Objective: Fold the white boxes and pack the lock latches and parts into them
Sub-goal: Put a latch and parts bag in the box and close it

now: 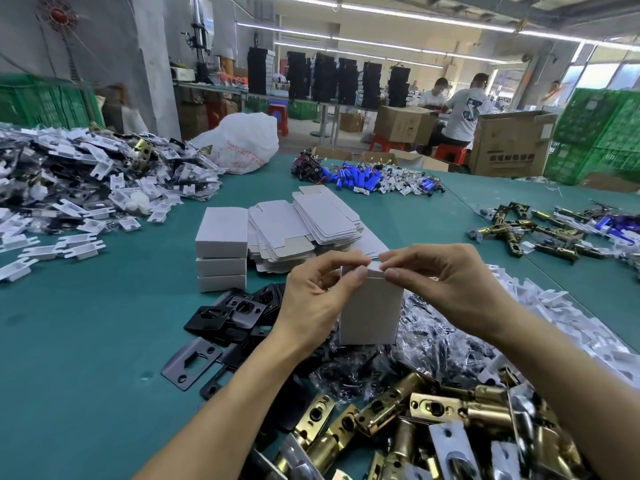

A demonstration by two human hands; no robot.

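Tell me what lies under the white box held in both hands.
Below the white box, pinched at its top flap by the left hand and right hand, lie clear bags of small dark parts. The patch straight beneath it is covered.

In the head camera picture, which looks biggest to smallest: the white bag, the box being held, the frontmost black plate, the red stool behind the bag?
1. white bag and held box: they look alike, and the box is nearer, so no ranking.
2. black plate
3. red stool
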